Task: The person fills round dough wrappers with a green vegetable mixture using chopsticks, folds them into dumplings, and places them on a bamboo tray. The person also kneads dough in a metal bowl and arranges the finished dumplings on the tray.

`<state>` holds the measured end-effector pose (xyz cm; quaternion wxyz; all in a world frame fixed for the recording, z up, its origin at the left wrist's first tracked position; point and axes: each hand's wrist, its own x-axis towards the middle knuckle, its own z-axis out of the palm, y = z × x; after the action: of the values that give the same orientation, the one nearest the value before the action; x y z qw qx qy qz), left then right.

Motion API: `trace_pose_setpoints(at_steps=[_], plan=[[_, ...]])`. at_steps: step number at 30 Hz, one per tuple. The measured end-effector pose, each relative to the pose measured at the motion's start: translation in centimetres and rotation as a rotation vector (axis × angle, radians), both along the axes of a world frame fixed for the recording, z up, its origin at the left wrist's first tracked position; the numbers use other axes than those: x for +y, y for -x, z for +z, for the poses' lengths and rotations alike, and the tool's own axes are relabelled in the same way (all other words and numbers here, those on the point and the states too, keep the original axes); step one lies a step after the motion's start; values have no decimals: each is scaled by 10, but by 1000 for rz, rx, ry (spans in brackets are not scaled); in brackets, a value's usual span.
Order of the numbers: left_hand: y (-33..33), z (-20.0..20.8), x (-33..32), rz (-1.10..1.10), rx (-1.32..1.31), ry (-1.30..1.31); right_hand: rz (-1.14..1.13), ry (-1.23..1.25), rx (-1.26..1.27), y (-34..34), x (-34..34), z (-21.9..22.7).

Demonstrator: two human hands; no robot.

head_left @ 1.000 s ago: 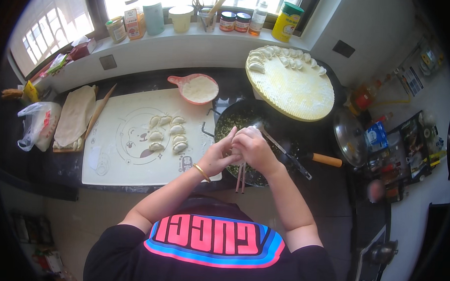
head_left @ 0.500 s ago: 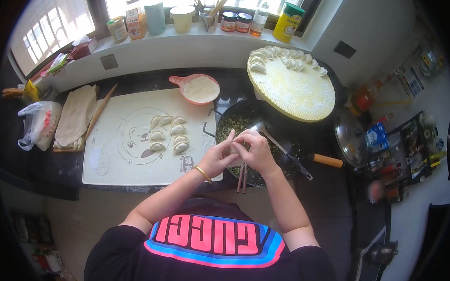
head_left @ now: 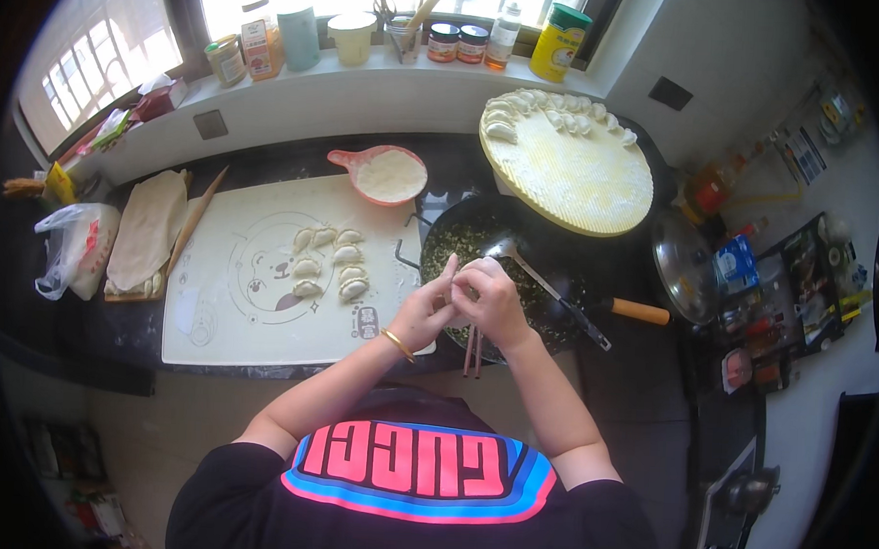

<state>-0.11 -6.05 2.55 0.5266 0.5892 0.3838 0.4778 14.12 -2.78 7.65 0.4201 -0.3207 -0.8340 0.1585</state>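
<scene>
Over the near side of a dark wok (head_left: 548,230), my left hand (head_left: 425,311) and my right hand (head_left: 494,301) meet with fingertips pinched together. Between them is a dumpling of pale dough, almost wholly hidden by the fingers. Chopped green filling (head_left: 465,239) lies in the wok under my hands. A metal spoon (head_left: 546,283) rests in it, its black handle over the right rim. Wooden chopsticks (head_left: 473,353) stick out below my hands. Left of the wok, several pleated dumplings (head_left: 351,289) sit in two columns on a white mat (head_left: 207,266).
A pink scoop of flour (head_left: 389,200) stands at the mat's far edge. Dough sheets (head_left: 148,230) and a rolling pin (head_left: 197,218) lie left. A round floured tray (head_left: 588,188) with several dumplings is behind the wok. A glass lid (head_left: 684,269) stands right, beyond the wok's wooden handle (head_left: 640,312).
My right hand's fingers have shifted slightly, closing in against the left fingertips. Both hands stay over the wok; the things on the counter have not moved.
</scene>
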Motion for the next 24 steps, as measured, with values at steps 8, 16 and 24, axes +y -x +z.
trace_pose_setpoints(at_steps=[8,16,24], plan=[[2,4,-3,-35,39,28,-20,132,60,-9,-2,2],[-3,1,-5,63,-46,13,-54,164,92,-11,-8,0],[-7,-6,-1,-31,-73,40,-65,84,114,-8,-8,-9]])
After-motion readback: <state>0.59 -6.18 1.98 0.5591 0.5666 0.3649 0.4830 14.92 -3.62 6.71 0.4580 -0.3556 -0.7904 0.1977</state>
